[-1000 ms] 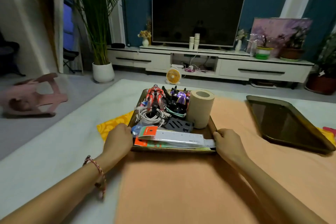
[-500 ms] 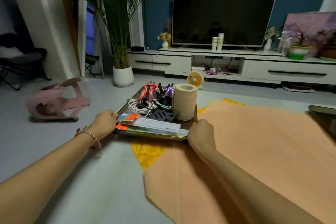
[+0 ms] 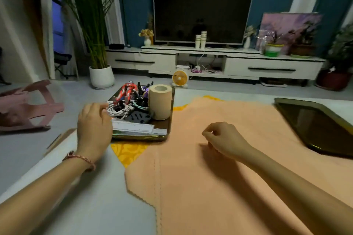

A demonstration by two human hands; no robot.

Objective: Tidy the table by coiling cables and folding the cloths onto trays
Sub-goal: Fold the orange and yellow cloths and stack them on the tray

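Note:
A dark tray (image 3: 168,131) stands at the table's left, partly on a yellow cloth (image 3: 127,151). It holds a coiled white cable (image 3: 118,110), a red toy figure (image 3: 127,89), a paper roll (image 3: 160,101) and a white ruler pack (image 3: 133,126). My left hand (image 3: 94,124) hovers at the tray's near left corner with relaxed fingers, holding nothing. A large orange cloth (image 3: 210,187) lies spread flat over the middle. My right hand (image 3: 224,139) hangs just above it, fingers loosely curled, empty. An empty dark tray (image 3: 313,129) sits at the right.
Beyond the table are a small yellow fan (image 3: 179,78), a white TV cabinet (image 3: 267,66) and a potted plant (image 3: 101,76). A pink stool (image 3: 26,108) lies tipped on the floor at left. The table's left edge runs close to my left forearm.
The loaded tray slid left off the orange cloth. Both hands have let go of its near corners, and my right hand has moved right over the orange cloth.

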